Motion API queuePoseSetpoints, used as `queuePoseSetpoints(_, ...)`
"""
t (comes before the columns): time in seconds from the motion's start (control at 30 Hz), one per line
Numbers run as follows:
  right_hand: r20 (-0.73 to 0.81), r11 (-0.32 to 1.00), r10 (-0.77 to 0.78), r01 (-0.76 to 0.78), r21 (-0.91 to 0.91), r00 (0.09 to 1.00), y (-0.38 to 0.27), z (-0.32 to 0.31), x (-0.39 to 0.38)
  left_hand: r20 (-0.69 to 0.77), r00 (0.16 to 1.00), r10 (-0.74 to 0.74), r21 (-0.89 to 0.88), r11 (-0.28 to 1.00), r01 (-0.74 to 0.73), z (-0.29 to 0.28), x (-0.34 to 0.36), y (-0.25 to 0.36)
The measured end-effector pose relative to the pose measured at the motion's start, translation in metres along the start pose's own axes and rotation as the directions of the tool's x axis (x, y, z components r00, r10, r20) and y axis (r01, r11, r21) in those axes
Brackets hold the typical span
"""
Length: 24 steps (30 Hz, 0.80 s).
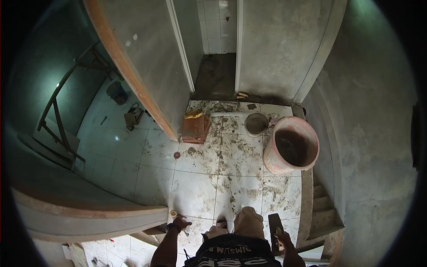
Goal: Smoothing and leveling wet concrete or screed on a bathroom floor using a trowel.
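My right hand [281, 236] grips a long, dark, flat plastering float [275, 221] beside my right leg, its blade pointing forward. Low on the left, my left hand [180, 222] is closed, with one finger or thumb sticking out to the right. A small round yellowish end [173, 213] shows just beyond this hand, and a pale tip shows below it; I cannot make out what the thing is. Both hands hang at my sides above the dirty white tile floor [193, 189].
Ahead on the right stand a large pinkish bucket [269, 158] with dark contents and a smaller grey bucket [256, 132]. Reddish-brown tiles [194, 131] are stacked by the wall end. Steps [322, 204] descend at the right. A doorway [215, 73] lies ahead. A wooden trestle [55, 107] stands far left.
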State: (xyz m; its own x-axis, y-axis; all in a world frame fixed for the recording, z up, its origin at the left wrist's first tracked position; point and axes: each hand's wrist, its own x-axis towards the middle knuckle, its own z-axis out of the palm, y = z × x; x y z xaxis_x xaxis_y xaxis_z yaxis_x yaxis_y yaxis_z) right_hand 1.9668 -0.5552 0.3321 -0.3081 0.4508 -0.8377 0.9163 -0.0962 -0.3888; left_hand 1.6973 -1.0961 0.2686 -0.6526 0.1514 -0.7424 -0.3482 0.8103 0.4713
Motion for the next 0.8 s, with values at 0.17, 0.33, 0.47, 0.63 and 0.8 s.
queuePoseSetpoints(0.17, 0.037, 0.964, 0.266, -0.266, -0.005, 0.963, -0.049, -0.005, 0.087, 0.088, 0.995, -0.048, -0.001, 0.999, 0.049, -0.040, 0.085, 0.167)
queuePoseSetpoints(0.33, 0.095, 0.954, 0.249, -0.227, -0.195, 0.964, -0.205, -0.004, 0.160, 0.219, 0.975, -0.049, 0.329, 0.944, -0.027, -0.034, 0.154, 0.206)
queuePoseSetpoints(0.47, 0.143, 0.995, 0.073, -0.062, -0.078, 0.987, -0.303, -0.011, 0.224, 0.316, 0.949, 0.005, 0.425, 0.893, -0.147, -0.085, 0.179, 0.371)
queuePoseSetpoints(0.63, 0.106, 0.982, -0.030, 0.049, -0.184, 0.994, -0.492, -0.016, 0.283, 0.385, 0.913, 0.133, 0.045, 0.986, -0.162, -0.141, 0.264, 0.436)
queuePoseSetpoints(0.8, -0.012, 0.992, -0.061, 0.062, 0.114, 0.998, -0.593, -0.023, 0.339, 0.345, 0.889, 0.302, 0.417, 0.799, -0.433, -0.190, 0.338, 0.543)
